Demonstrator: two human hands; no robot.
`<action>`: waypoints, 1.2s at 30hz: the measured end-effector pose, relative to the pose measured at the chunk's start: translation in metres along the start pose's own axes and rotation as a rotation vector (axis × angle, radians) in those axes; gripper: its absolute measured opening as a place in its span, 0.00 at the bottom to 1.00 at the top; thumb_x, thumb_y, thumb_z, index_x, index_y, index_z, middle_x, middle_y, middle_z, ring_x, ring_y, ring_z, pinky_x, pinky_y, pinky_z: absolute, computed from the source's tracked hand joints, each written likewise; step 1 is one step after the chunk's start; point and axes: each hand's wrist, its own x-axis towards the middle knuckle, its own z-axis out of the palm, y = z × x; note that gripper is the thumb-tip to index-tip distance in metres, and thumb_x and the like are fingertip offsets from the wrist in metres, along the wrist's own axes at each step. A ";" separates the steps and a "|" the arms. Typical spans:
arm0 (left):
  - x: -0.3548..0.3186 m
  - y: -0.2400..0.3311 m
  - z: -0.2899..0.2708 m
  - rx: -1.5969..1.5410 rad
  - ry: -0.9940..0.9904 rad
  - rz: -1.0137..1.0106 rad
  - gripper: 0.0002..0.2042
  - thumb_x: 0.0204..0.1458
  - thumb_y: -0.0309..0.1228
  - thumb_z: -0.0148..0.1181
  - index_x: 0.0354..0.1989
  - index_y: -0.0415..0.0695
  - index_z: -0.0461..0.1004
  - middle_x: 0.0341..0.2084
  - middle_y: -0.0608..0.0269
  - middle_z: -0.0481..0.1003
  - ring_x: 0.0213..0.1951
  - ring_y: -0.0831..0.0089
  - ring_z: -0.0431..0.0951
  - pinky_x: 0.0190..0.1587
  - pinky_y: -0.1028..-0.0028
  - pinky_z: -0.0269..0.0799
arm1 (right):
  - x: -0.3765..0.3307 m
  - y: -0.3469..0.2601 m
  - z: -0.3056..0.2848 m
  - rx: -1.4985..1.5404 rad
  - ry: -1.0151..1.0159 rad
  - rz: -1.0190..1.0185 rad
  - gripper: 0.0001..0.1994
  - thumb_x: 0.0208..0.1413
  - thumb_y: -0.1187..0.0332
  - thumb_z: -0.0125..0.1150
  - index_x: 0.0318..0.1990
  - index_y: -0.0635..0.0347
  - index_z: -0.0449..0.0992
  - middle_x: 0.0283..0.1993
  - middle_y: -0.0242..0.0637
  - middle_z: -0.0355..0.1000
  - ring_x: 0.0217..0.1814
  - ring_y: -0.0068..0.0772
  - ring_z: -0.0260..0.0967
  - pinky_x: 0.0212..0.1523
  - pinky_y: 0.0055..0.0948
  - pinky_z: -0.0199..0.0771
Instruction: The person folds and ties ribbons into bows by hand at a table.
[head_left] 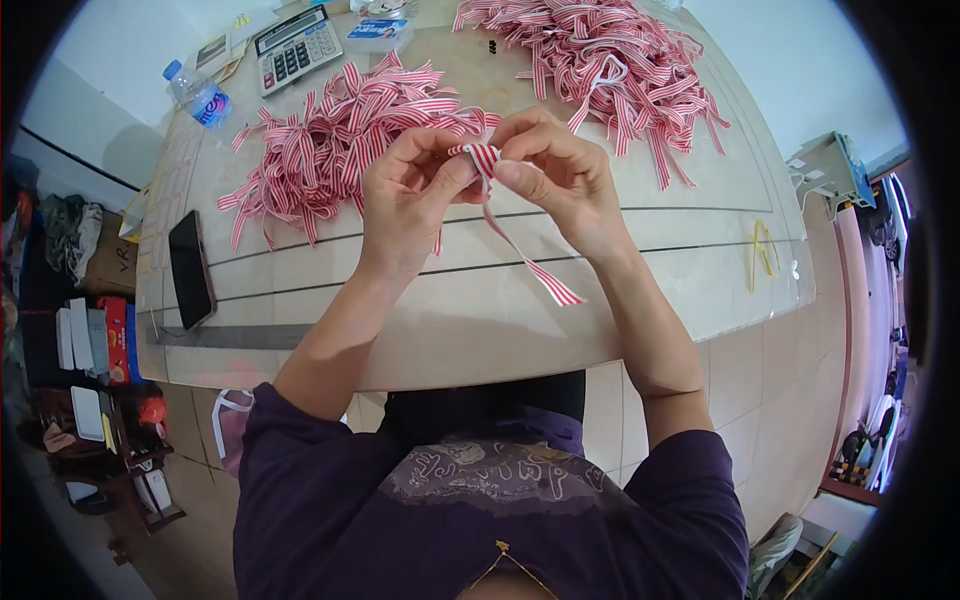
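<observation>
Between my two hands, above the middle of the table, is a red-and-white striped ribbon point(484, 158). My left hand point(415, 185) pinches one side of it with thumb and forefinger. Opposite, my right hand point(562, 175) grips the other side the same way, fingers curled. One ribbon tail hangs down and to the right, its striped end near the tabletop. Part of the ribbon is hidden behind my fingers. Just beyond my left hand lies a heap of striped ribbon bows point(325, 150). A larger pile of striped ribbons point(610, 65) sits at the far right.
The table point(420, 350) has a clear cover. On its left are a black phone point(190, 270), a plastic bottle point(200, 95) and a calculator point(297, 50), with a blue-and-white box point(378, 35) behind. Yellow bands point(763, 252) lie near the right edge.
</observation>
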 end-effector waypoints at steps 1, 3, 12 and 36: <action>-0.001 -0.002 -0.003 -0.022 0.014 0.018 0.12 0.47 0.17 0.52 0.41 0.38 0.68 0.29 0.62 0.71 0.30 0.78 0.71 0.31 0.79 0.76 | 0.000 0.002 0.002 -0.019 -0.003 -0.029 0.01 0.46 0.74 0.61 0.27 0.60 0.76 0.31 0.33 0.68 0.32 0.21 0.62 0.37 0.17 0.60; -0.003 -0.001 -0.003 0.025 0.041 0.055 0.12 0.46 0.17 0.53 0.41 0.38 0.68 0.29 0.62 0.71 0.29 0.78 0.71 0.31 0.80 0.75 | 0.000 0.007 0.004 -0.064 -0.012 -0.045 0.01 0.46 0.74 0.61 0.27 0.61 0.76 0.32 0.34 0.68 0.32 0.21 0.62 0.37 0.17 0.60; -0.001 -0.014 -0.014 0.506 0.051 0.518 0.11 0.43 0.15 0.55 0.36 0.38 0.72 0.31 0.62 0.72 0.26 0.77 0.71 0.28 0.83 0.70 | -0.002 0.009 0.008 0.231 0.028 0.207 0.03 0.47 0.75 0.60 0.29 0.65 0.77 0.33 0.35 0.69 0.33 0.21 0.63 0.37 0.17 0.63; -0.001 -0.011 -0.005 0.568 0.052 0.543 0.12 0.40 0.14 0.57 0.35 0.38 0.74 0.30 0.62 0.74 0.28 0.77 0.72 0.30 0.83 0.69 | -0.006 0.010 -0.004 0.041 0.048 0.208 0.06 0.44 0.78 0.61 0.32 0.66 0.78 0.25 0.31 0.72 0.23 0.13 0.61 0.23 0.09 0.61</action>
